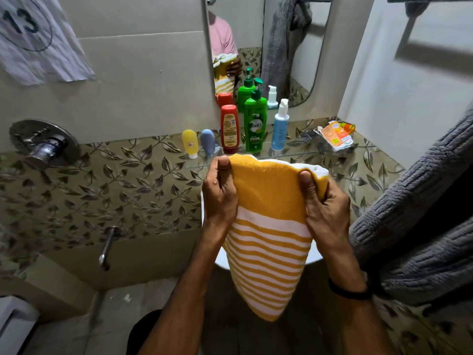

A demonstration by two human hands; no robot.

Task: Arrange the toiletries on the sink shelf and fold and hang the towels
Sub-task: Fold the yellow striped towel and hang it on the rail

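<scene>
A folded yellow towel with white stripes (268,226) hangs in front of me over the white sink (221,260). My left hand (221,193) grips its upper left corner and my right hand (323,203) grips its upper right corner. Behind the towel, the glass shelf (302,152) carries a row of toiletries: a yellow tube (190,143), a grey-blue tube (207,142), a red bottle (229,129), a green pump bottle (255,124) and a light blue pump bottle (280,126). A crumpled orange packet (335,135) lies at the shelf's right end.
A grey towel (414,216) hangs at the right on a white door. A mirror (258,47) above the shelf reflects another grey towel. A chrome shower valve (43,144) and a spout (107,247) stick out of the tiled wall at left.
</scene>
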